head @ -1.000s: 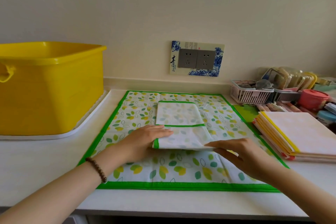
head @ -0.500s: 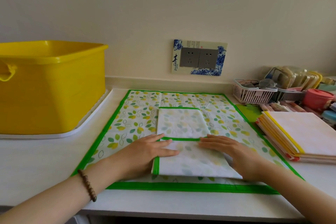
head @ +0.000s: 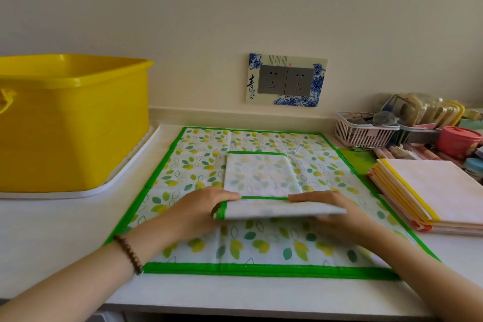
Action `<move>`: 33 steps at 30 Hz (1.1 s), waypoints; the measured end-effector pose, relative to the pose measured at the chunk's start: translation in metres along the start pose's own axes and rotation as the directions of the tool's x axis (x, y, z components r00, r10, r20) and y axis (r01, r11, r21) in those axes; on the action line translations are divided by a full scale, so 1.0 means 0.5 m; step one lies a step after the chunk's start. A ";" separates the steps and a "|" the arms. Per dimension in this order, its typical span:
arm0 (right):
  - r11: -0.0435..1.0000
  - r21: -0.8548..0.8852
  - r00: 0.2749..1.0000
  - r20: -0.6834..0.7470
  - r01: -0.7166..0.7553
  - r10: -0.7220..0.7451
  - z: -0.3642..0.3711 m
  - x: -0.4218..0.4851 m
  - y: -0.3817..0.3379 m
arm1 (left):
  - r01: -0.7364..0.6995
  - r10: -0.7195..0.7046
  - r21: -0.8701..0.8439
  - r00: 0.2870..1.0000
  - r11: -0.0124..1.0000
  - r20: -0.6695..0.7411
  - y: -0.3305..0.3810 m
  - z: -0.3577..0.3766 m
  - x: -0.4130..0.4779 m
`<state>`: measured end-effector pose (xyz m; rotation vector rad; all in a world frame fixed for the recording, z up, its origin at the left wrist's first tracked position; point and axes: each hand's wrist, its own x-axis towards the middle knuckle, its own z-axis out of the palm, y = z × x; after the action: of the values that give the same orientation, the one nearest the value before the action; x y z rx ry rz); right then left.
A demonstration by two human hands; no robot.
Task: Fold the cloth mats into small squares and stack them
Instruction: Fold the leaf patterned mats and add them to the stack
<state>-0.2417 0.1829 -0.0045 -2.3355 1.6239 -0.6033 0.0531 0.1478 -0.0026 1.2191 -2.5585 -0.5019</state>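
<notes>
**Thin, limp mat caught mid-fold at its near flap**

The folded mat (head: 261,175) lies at the centre of the frame, on top of a spread mat (head: 196,165) of the same leaf print and green binding. Both hands hold its near flap, raised off the surface. The left hand (head: 198,209) grips the left corner, fingers over the top and thumb under. The right hand (head: 339,227) holds the right end the same way, with the flap's edge draped across it.

The cloth looks light and soft. It bends freely and sags between the hands, and its faint print suggests a thin weave. The stitched green binding is probably the firmest part, so the bound corners are the best hold. A grip in the middle would likely let the ends droop and skew the fold. The layers may slide on the spread mat below, so flattening each crease with a palm should help.

Counts:
- One mat is being folded and one lies spread flat.
- One stack (head: 431,191) of yellow-edged folded mats sits at the right edge. It has several layers, too close to count.
- One yellow tub (head: 70,123) stands at the left and one white basket (head: 363,133) at the upper right.
- One wall plate (head: 286,80) above centre carries two sockets.
</notes>
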 end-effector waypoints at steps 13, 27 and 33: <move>0.826 0.519 0.919 -0.173 -0.222 0.355 0.014 0.074 -0.003 | 0.130 -0.270 -0.401 0.909 0.907 -0.317 -0.038 0.006 0.076; 0.791 0.428 0.845 -0.109 -0.436 0.524 0.020 0.122 0.007 | 0.305 -0.286 0.056 0.931 0.951 -0.227 -0.017 -0.009 0.137; 0.779 0.446 0.838 -0.108 -0.440 0.535 0.021 0.123 0.007 | 0.294 -0.289 0.086 0.955 0.952 -0.069 -0.006 0.028 0.189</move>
<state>-0.2216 0.1238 -0.0030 -1.4997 1.8862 -0.9967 -0.0080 0.0745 -0.0084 1.6351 -2.3909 -0.4014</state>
